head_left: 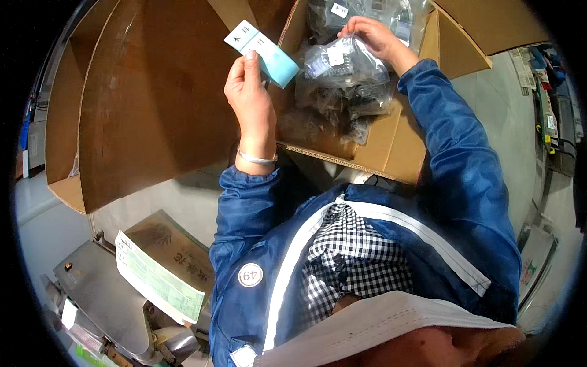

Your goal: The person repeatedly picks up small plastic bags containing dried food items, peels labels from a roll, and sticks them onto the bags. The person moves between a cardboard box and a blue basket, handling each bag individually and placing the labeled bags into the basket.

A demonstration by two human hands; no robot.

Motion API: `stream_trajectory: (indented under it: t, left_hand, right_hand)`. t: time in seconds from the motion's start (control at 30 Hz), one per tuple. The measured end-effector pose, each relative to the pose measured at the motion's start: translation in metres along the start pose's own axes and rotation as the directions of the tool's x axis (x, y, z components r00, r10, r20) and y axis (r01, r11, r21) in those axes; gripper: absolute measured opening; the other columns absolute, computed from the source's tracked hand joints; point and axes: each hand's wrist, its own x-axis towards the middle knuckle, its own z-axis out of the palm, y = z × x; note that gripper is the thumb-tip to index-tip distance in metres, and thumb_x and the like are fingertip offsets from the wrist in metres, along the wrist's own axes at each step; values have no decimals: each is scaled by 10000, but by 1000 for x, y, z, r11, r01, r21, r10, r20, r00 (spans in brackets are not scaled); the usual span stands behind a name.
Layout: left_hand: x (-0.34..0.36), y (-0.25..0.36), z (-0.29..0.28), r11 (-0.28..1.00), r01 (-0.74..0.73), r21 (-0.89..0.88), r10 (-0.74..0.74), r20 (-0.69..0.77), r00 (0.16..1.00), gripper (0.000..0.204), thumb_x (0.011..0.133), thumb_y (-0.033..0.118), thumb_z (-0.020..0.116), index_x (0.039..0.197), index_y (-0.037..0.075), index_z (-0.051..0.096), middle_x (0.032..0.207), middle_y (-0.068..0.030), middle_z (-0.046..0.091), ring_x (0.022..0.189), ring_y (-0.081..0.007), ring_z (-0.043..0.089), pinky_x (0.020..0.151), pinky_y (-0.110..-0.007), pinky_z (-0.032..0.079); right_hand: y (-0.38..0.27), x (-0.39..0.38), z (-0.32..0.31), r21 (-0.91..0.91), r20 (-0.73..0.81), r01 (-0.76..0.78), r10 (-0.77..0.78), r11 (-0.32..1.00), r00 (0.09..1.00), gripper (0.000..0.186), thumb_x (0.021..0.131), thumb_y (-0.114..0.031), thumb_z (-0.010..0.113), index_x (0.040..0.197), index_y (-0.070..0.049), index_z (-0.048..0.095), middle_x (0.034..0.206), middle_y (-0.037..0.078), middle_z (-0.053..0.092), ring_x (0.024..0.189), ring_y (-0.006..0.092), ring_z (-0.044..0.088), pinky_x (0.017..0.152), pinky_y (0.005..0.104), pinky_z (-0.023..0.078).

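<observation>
My left hand (pixel 251 101) pinches a light blue strip of labels (pixel 278 66) between thumb and fingers, its free end curling to the right. Over the open cardboard box (pixel 394 144), my right hand (pixel 376 40) has its curled fingers on the upper edge of a clear plastic bag (pixel 367 70). Dark parts show dimly through the plastic, and a small white label (pixel 335 56) is stuck on it. Below lie more clear bags (pixel 351 107) of dark parts. Beyond my right hand, another bag (pixel 324 18) bears a white label too.
A tall cardboard box (pixel 153 104) with raised walls stands to the left. Green and white papers (pixel 159 281) rest over a brown board beside a grey metal machine (pixel 107 293) at lower left. A cardboard flap (pixel 461 46) sticks out at the right.
</observation>
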Motion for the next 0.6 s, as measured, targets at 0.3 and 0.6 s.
stream_trajectory:
  t: [0.3, 0.6]
  left_hand:
    - [-1, 3, 0, 995, -58, 80, 59, -5, 998, 217, 997, 212, 621, 913, 22, 683, 824, 29, 622, 731, -29, 499, 639, -211, 391]
    - [-2, -3, -2, 994, -83, 74, 81, 39, 996, 235, 1005, 209, 604, 988, -12, 683, 870, -10, 653, 777, -60, 562, 720, -220, 453]
  right_hand:
    - [73, -37, 22, -887, 211, 184, -17, -424, 977, 128, 836, -122, 591, 910, -86, 689, 983, 98, 593, 967, 273, 620, 777, 386, 552]
    - [120, -35, 40, -992, -34, -96, 576, 77, 817, 718, 760, -38, 676, 1420, -81, 397, 1416, 200, 404, 1307, 429, 448, 1005, 477, 452]
